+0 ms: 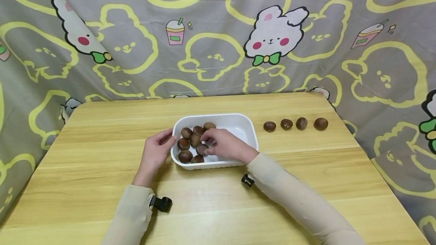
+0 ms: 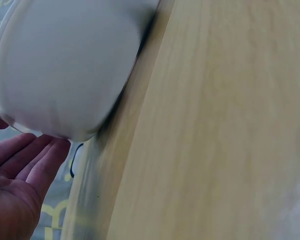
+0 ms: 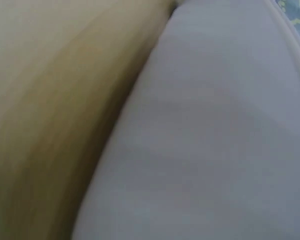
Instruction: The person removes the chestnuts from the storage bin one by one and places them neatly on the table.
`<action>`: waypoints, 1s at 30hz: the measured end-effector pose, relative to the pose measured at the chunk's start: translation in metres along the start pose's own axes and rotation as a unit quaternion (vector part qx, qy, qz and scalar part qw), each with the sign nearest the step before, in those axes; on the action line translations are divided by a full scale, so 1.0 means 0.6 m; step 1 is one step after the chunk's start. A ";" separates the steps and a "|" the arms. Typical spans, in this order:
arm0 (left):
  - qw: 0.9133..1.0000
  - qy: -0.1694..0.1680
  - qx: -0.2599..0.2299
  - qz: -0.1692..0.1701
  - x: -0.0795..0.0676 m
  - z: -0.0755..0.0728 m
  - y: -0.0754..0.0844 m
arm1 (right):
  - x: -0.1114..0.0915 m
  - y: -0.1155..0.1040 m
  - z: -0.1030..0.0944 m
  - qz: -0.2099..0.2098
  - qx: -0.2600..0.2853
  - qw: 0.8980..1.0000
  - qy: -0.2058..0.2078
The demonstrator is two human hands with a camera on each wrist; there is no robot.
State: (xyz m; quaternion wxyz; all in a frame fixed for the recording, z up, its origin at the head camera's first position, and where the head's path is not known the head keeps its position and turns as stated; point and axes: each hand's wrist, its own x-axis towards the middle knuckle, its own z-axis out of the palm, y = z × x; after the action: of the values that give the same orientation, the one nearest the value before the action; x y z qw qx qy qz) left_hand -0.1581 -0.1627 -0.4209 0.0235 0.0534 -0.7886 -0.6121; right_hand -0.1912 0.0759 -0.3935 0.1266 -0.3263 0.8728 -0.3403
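A white plastic tray (image 1: pixel 218 165) stands on the table, several brown chestnuts (image 1: pixel 185 156) crowded into its left half. My left hand (image 1: pixel 154 154) holds the tray's left end, thumb over the rim. In the left wrist view, the fingers (image 2: pixel 45 167) of that hand lie against the tray's outer wall (image 2: pixel 65 65). My right hand (image 1: pixel 226 144) reaches over the front rim into the tray. Its thumb and fingertips are at a chestnut (image 1: pixel 201 149) near the middle, partly covering it. Only the tray's side (image 3: pixel 200 140) fills the right wrist view; the right hand is hidden there.
To the right of the tray, several chestnuts (image 1: pixel 286 124) lie spaced out in a row on the wooden table (image 1: pixel 211 214). A grey patterned cloth (image 1: pixel 218 22) hangs behind the table and down both sides. Each sleeve carries a black wrist mount (image 1: pixel 162 204).
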 end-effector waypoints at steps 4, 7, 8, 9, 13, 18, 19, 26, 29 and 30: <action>1.000 0.001 0.000 0.003 0.001 0.001 0.000 | 0.005 -0.003 0.009 0.002 -0.040 0.999 0.000; 1.000 0.001 0.004 0.001 0.001 0.002 -0.001 | 0.007 -0.005 0.012 0.002 -0.060 0.998 -0.005; 1.000 0.001 0.005 0.001 0.001 0.002 -0.001 | 0.008 -0.005 0.013 0.002 -0.066 0.998 -0.008; 1.000 0.000 0.007 0.001 0.001 0.002 -0.001 | 0.008 -0.005 0.014 0.001 -0.073 0.997 -0.011; 1.000 -0.001 0.005 -0.001 0.002 0.002 -0.002 | 0.010 -0.006 0.017 -0.002 -0.106 0.994 -0.021; 1.000 -0.003 -0.001 -0.002 0.001 0.001 -0.003 | 0.012 -0.006 0.018 -0.013 -0.139 0.990 -0.022; 1.000 -0.003 -0.002 -0.002 0.001 0.000 -0.004 | 0.013 -0.007 0.019 -0.015 -0.144 0.989 -0.023; 1.000 -0.006 -0.002 -0.007 -0.001 -0.002 -0.003 | 0.014 -0.009 0.018 -0.005 -0.142 0.989 -0.032; 1.000 -0.008 0.002 -0.009 0.000 -0.003 -0.002 | 0.015 -0.008 0.018 0.004 -0.131 0.991 -0.032; 1.000 -0.009 0.002 -0.010 0.000 -0.002 -0.002 | 0.015 -0.008 0.018 0.006 -0.130 0.991 -0.032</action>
State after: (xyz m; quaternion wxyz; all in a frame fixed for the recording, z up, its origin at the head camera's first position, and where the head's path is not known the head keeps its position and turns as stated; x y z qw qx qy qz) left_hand -0.1577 -0.1644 -0.4216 0.0104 0.0562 -0.7896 -0.6110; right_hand -0.1912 0.0620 -0.3982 0.1129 -0.3451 0.9071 -0.2130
